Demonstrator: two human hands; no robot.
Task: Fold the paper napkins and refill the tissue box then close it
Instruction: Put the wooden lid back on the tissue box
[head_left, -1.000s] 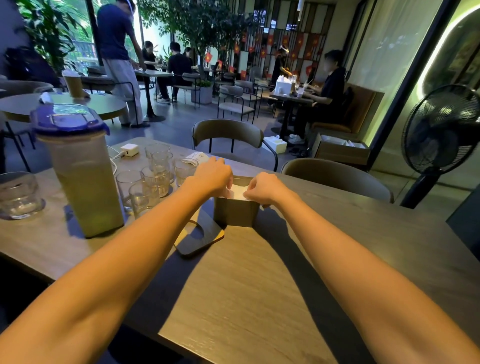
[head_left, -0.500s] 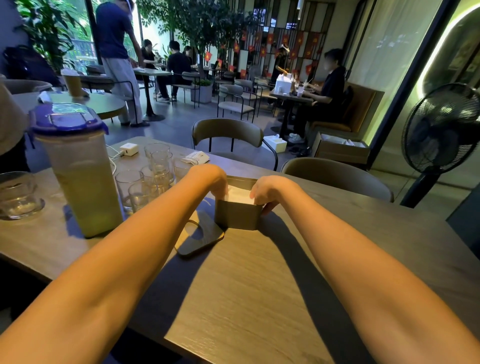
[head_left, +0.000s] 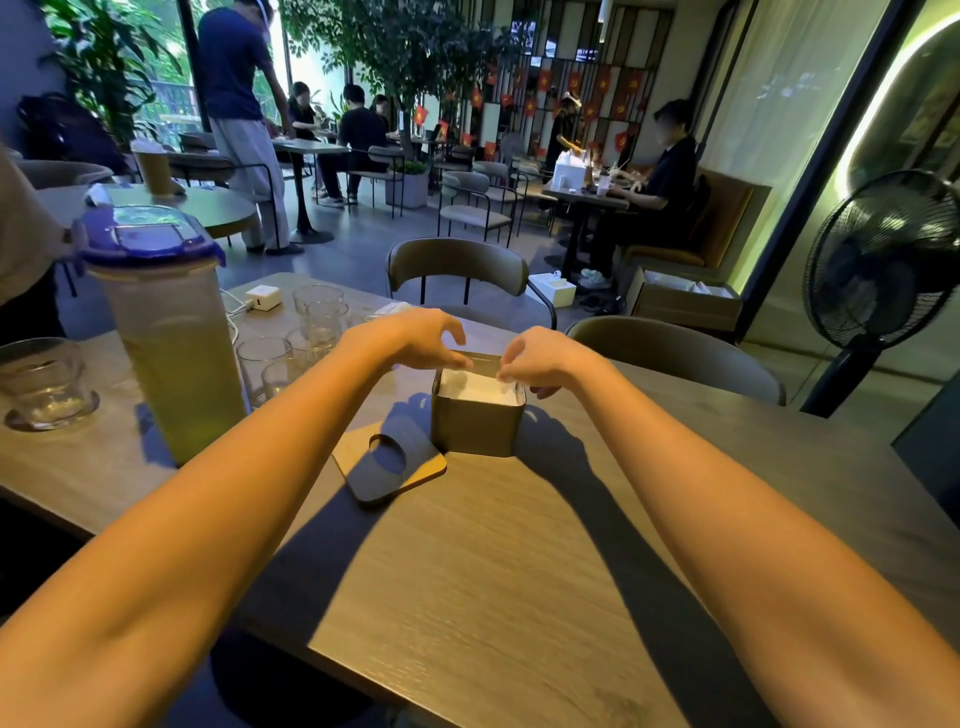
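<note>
Head view: nearest, bare wood-grain table (head_left: 519, 597); then flat slotted lid (head_left: 400, 480) laid aside, leaving the squared, matte tissue box (head_left: 475, 428) open for filling; soft white napkins (head_left: 478, 391) stacked inside to the rim; over them, left hand (head_left: 415, 340) loosely arched, holding nothing; right hand (head_left: 543, 364) curled at the stack's edge, grip impossible to tell; beyond, clear glasses (head_left: 262, 364).

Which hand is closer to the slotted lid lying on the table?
Left. The left hand is over the tissue box edge beside the lid; the right hand is over the opposite edge.
</note>
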